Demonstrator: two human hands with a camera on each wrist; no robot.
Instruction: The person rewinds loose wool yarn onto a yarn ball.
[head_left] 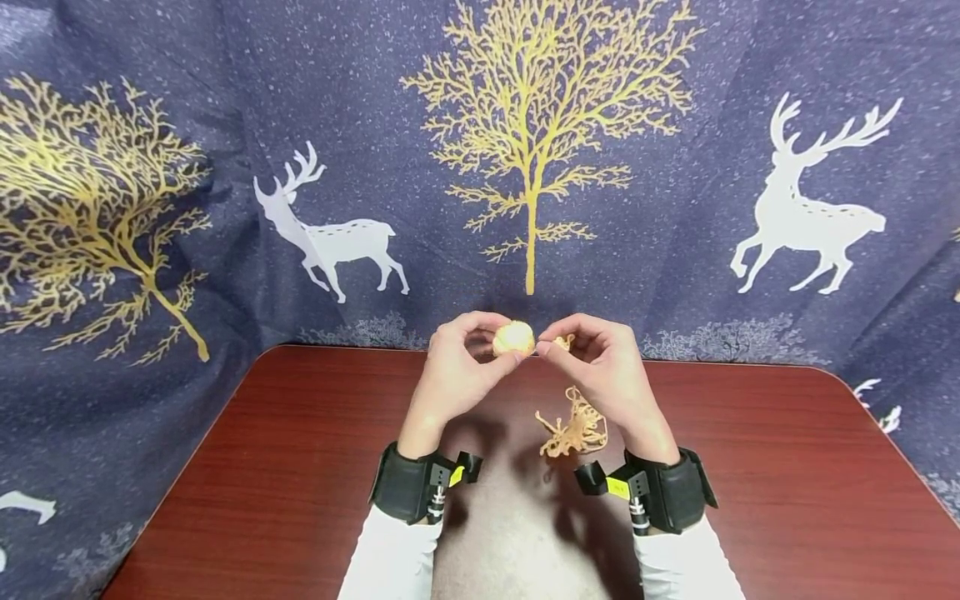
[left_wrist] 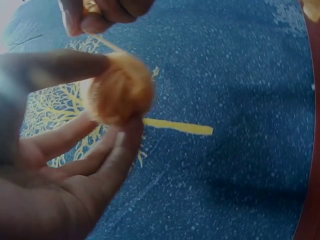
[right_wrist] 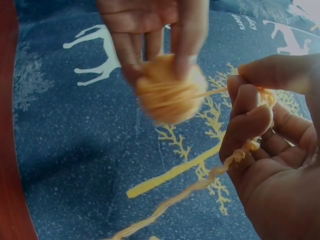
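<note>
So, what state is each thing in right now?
Yarn ball: wound, held in the left hand
Left hand: gripping the yarn ball with thumb and fingers
Strand: drawn straight from yarn ball to right hand
Right hand: pinching the strand
Loose yarn: tangled; touching the table or not, cannot tell
Wrist straps: fastened
Patterned cloth: hanging, creased

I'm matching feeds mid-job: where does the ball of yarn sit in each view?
Head: the ball of yarn is slightly right of and below centre, held by the left hand.
Left wrist: the ball is up and left of centre, blurred.
Right wrist: the ball is just above centre, a strand leading to the right hand.
Shared landmark: the printed gold tree trunk, showing in all three.
</note>
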